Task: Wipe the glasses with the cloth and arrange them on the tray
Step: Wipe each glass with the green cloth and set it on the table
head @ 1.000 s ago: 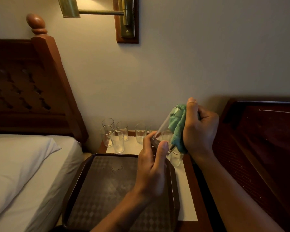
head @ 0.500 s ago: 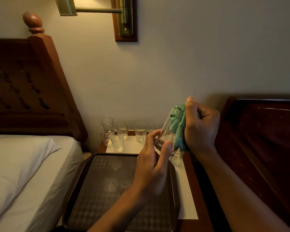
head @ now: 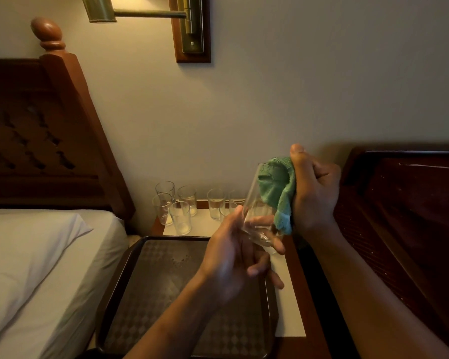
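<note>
The left hand (head: 233, 257) is holding a glass (head: 254, 211) above the far right corner of the tray (head: 151, 286). The glass is tilting, with its mouth pointing up and away from the tray. The thumb and fingers are curling round the glass's base. The hand is blurred, so which fingers are actually pressing on it is hard to say.

Just right of the glass, the right hand (head: 315, 195) is gripping a green cloth (head: 278, 193). Its fingers are folding over the bunched cloth and its thumb is sticking up. Part of the cloth is pushing into the glass's mouth, and the rest is hanging down the glass's right side, touching it.

Beyond the tray's far edge, the other glasses (head: 181, 218) are standing upright on a white mat (head: 288, 307). Four are clustering off the far left corner, and a few more are showing towards the far right corner, partly hidden behind the held glass. The mat is also running along the tray's right side.

A bed (head: 36, 268) with white linen is lying left of the tray. A brass lamp (head: 145, 14) is hanging on the wall high above the tray's far edge.
</note>
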Demonstrator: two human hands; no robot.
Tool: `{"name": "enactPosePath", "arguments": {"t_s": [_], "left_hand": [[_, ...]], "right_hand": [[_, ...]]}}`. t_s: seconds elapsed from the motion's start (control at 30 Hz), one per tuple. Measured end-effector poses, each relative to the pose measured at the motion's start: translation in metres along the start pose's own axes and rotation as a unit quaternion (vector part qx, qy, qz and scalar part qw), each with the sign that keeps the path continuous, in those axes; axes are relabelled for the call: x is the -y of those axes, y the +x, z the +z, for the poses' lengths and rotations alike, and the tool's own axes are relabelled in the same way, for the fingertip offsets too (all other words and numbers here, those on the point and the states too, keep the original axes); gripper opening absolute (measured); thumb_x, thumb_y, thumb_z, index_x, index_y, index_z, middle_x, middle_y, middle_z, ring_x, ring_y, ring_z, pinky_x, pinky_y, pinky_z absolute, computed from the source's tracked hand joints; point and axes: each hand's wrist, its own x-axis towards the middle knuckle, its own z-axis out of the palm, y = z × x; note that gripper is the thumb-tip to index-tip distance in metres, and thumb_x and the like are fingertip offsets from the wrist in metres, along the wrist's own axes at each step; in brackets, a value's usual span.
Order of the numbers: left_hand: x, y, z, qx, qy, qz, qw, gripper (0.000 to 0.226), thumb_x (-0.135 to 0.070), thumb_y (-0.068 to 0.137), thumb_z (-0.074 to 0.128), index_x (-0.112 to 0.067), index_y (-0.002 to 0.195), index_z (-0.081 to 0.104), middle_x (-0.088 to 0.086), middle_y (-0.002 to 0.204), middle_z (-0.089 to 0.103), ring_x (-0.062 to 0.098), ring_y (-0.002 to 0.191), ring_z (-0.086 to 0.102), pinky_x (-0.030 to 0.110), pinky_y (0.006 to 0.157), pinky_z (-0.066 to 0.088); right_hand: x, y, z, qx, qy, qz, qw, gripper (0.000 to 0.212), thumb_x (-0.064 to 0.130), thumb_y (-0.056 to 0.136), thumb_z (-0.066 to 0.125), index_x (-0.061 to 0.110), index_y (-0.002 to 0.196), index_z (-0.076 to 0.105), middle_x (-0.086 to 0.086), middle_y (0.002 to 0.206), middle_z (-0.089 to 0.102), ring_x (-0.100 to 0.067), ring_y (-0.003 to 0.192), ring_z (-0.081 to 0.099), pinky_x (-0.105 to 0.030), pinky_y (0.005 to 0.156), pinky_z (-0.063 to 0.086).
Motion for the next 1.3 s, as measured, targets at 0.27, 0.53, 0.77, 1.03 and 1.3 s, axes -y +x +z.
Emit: {"name": "enactPosePath", "arguments": {"t_s": [0.27, 0.53, 0.77, 1.03, 1.3], "left_hand": [[0.005, 0.008, 0.012, -0.123, 0.257, 0.201, 0.937, 0.052, -0.048, 0.095, 0.052, -0.006, 0.125, 0.049, -0.002, 0.105, 0.067, 0.014, 0.098, 0.066, 0.027, 0.085, 0.057], [-0.013, 0.014, 0.017, -0.239, 0.097, 0.173, 0.950, 0.058, -0.057, 0.095, 0.045, -0.020, 0.136, 0.061, 0.019, 0.120, 0.070, 0.043, 0.125, 0.061, 0.067, 0.111, 0.042], [-0.019, 0.012, 0.020, -0.195, 0.193, 0.170, 0.946, 0.049, -0.040, 0.095, 0.045, -0.010, 0.130, 0.062, 0.019, 0.121, 0.063, 0.035, 0.113, 0.062, 0.050, 0.101, 0.051], [-0.037, 0.019, 0.019, -0.150, 0.257, 0.216, 0.930, 0.060, -0.045, 0.099, 0.057, -0.021, 0.152, 0.039, 0.012, 0.131, 0.057, 0.006, 0.106, 0.068, 0.013, 0.079, 0.055], [-0.022, 0.024, 0.018, -0.178, 0.181, 0.216, 0.943, 0.059, -0.039, 0.088, 0.072, -0.022, 0.142, 0.055, 0.012, 0.136, 0.057, 0.014, 0.117, 0.068, 0.028, 0.093, 0.057]], "right_hand": [[0.000, -0.009, 0.005, 0.044, -0.064, 0.025, 0.997, 0.040, 0.047, 0.095, 0.069, 0.020, 0.068, 0.057, 0.007, 0.057, 0.054, -0.009, 0.050, 0.054, -0.025, 0.047, 0.045], [-0.013, -0.037, 0.023, -0.106, 0.037, 0.148, 0.983, 0.022, 0.037, 0.104, 0.062, 0.019, 0.116, 0.065, 0.002, 0.098, 0.073, -0.015, 0.093, 0.072, -0.036, 0.082, 0.059], [-0.018, -0.050, 0.007, 0.003, 0.092, 0.277, 0.956, 0.080, 0.074, 0.086, 0.052, 0.013, 0.137, 0.062, -0.023, 0.122, 0.072, -0.039, 0.116, 0.070, -0.059, 0.104, 0.054], [-0.024, -0.073, 0.013, 0.081, 0.087, 0.271, 0.955, 0.072, 0.068, 0.092, 0.044, 0.014, 0.138, 0.060, -0.011, 0.128, 0.073, -0.026, 0.124, 0.068, -0.043, 0.104, 0.056], [-0.011, -0.046, 0.012, 0.058, 0.131, 0.281, 0.949, 0.067, 0.061, 0.103, 0.045, 0.007, 0.139, 0.061, -0.023, 0.129, 0.070, -0.038, 0.126, 0.066, -0.055, 0.110, 0.050]]}}
